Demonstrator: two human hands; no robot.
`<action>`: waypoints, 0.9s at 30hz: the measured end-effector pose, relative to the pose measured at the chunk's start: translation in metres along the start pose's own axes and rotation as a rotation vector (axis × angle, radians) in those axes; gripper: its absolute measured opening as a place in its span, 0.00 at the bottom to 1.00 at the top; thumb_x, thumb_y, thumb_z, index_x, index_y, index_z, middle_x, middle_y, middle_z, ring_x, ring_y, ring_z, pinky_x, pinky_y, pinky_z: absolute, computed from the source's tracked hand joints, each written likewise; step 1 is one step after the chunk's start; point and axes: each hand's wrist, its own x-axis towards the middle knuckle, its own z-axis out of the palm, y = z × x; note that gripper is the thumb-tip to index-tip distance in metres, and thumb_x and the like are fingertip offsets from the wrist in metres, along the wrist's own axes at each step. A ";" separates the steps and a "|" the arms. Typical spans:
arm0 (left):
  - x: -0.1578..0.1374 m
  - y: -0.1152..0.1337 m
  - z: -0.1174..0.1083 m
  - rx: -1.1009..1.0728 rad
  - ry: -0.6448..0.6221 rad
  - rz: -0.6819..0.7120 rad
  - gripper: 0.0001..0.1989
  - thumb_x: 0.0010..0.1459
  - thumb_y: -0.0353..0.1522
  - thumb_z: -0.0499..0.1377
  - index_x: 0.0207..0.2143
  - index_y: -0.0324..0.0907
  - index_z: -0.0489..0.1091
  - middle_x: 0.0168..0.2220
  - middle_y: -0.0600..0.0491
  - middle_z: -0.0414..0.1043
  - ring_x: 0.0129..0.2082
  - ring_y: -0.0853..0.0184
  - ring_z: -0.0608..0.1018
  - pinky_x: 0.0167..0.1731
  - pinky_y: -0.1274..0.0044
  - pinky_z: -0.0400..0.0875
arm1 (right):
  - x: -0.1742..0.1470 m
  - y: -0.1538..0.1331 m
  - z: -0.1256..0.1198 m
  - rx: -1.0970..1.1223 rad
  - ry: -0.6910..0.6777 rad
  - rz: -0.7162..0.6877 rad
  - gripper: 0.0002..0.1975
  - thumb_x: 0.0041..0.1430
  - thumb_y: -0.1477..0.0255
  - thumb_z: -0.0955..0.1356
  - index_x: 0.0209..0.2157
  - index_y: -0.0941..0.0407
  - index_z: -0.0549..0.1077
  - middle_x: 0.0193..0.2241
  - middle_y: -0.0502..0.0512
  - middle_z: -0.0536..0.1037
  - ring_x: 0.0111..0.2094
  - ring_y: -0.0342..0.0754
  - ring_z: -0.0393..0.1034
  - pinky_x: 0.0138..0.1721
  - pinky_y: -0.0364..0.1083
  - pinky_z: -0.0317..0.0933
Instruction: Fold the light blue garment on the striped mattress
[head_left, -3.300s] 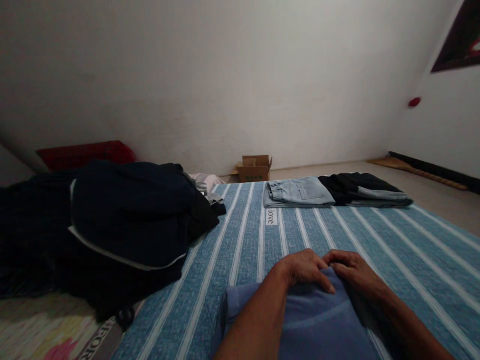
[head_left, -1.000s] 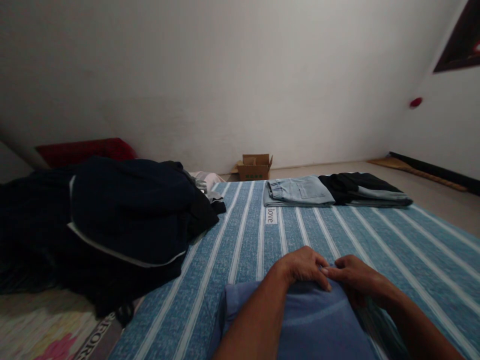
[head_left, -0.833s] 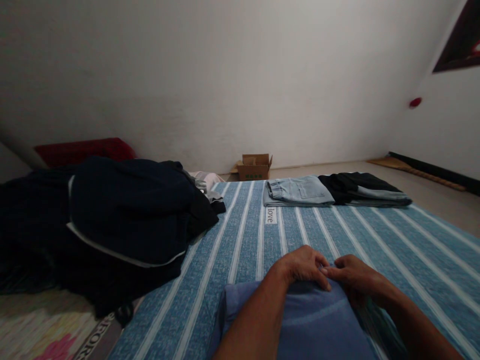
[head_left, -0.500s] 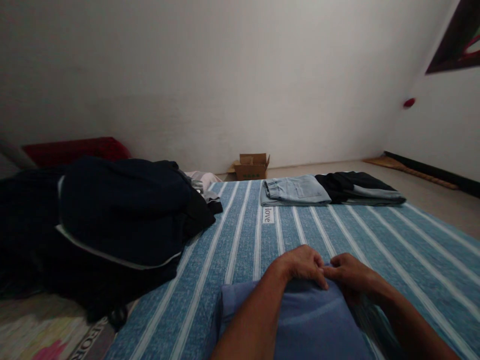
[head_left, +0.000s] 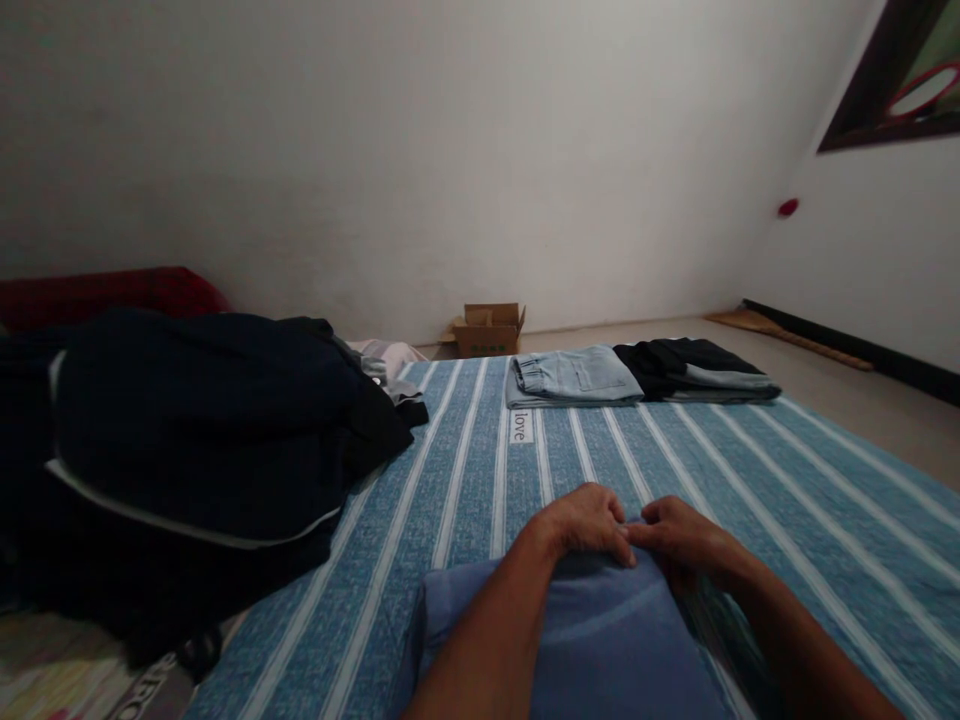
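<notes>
Blue folded trousers (head_left: 622,640) lie on the striped bed sheet in front of me, partly covered by my forearms. My left hand (head_left: 589,522) is closed on their far edge, fingers bent down over the fabric. Right beside it, my right hand (head_left: 679,540) pinches the same edge near the far right corner, its thumb and fingertips meeting the left hand's fingers. Under the right wrist, part of the cloth is in shadow and hard to make out.
Folded light-blue jeans (head_left: 577,376) and folded black-and-grey trousers (head_left: 697,370) lie along the bed's far edge. To the left rises a heap of dark clothes (head_left: 202,420). An opened cardboard box (head_left: 489,330) stands on the floor by the wall. The sheet (head_left: 450,470) is blue with white stripes.
The view has turned slightly to the right, so everything appears shifted left. Both hands keep their hold on the trousers' far edge, almost unmoved against the cloth.
</notes>
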 end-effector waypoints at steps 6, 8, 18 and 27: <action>-0.009 0.005 -0.002 0.056 0.034 -0.005 0.34 0.31 0.35 0.70 0.44 0.38 0.66 0.29 0.59 0.68 0.28 0.70 0.72 0.24 0.81 0.62 | 0.002 0.000 0.000 0.000 0.003 0.006 0.16 0.54 0.61 0.68 0.25 0.58 0.63 0.10 0.49 0.67 0.11 0.45 0.64 0.08 0.39 0.52; -0.012 0.008 -0.004 0.116 0.047 -0.010 0.33 0.31 0.37 0.70 0.43 0.39 0.66 0.29 0.59 0.68 0.28 0.70 0.72 0.24 0.81 0.62 | 0.003 0.000 0.000 -0.001 0.007 0.002 0.15 0.54 0.61 0.67 0.25 0.58 0.63 0.10 0.49 0.67 0.11 0.45 0.64 0.08 0.39 0.52; -0.015 0.014 -0.008 0.334 0.046 -0.028 0.21 0.34 0.43 0.68 0.30 0.41 0.72 0.27 0.56 0.70 0.27 0.67 0.72 0.22 0.80 0.60 | 0.000 -0.001 0.001 -0.047 0.047 0.000 0.12 0.57 0.64 0.65 0.25 0.56 0.62 0.09 0.47 0.66 0.11 0.44 0.63 0.09 0.39 0.51; -0.017 0.017 -0.008 0.420 0.115 -0.015 0.19 0.33 0.43 0.67 0.27 0.40 0.74 0.26 0.53 0.73 0.27 0.65 0.73 0.24 0.79 0.62 | -0.023 -0.018 0.008 -0.362 0.410 0.011 0.15 0.55 0.59 0.66 0.27 0.58 0.69 0.25 0.58 0.75 0.33 0.54 0.72 0.27 0.43 0.59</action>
